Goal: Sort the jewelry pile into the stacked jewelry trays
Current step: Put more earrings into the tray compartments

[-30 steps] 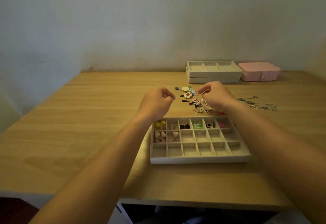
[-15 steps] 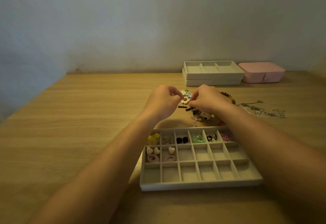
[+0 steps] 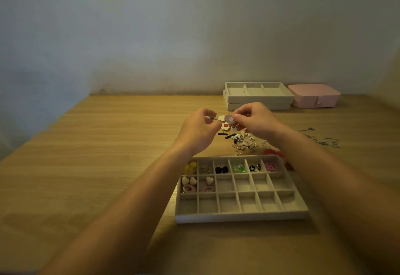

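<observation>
Right hand: pinched a purple charm above the jewelry pile.
Left hand: pinched a thin metal bit just beside the charm.

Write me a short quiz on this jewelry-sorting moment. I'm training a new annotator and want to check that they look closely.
1. True or false: every compartment in the far row of the compartment tray holds something.
2. The left hand pinches a thin metal bit. What does the right hand pinch?
A. a purple round piece
B. a yellow bead
C. a silver chain
3. Fill in: the pink box sits to the ___ of the stacked trays.

Key: 1 true; 2 A; 3 right.
</observation>
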The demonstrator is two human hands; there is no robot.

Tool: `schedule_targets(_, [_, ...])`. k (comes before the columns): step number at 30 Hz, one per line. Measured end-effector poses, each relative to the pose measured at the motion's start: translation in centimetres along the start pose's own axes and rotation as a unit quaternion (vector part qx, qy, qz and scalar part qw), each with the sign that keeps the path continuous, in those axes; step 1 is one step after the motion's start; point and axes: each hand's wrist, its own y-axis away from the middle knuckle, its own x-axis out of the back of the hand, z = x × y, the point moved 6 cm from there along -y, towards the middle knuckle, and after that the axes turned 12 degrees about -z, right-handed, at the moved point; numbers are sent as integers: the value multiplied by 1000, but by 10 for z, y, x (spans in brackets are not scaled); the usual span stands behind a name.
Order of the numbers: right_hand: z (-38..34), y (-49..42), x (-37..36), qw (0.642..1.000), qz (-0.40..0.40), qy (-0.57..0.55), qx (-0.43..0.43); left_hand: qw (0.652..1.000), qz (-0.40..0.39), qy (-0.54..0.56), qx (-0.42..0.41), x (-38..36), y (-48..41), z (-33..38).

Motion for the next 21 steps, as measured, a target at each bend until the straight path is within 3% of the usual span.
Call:
schedule_targets(8, [-37, 37, -19, 991, -69, -111, 31, 994, -6, 103, -41, 16, 34, 18])
schedule_targets(14, [-45, 60, -44, 929, -183, -321, -8, 992, -2, 121, -37, 26, 56, 18])
schedule_targets(21, [-45, 72, -58, 920, -223, -320, -24, 991, -17, 131, -37, 31, 78, 14])
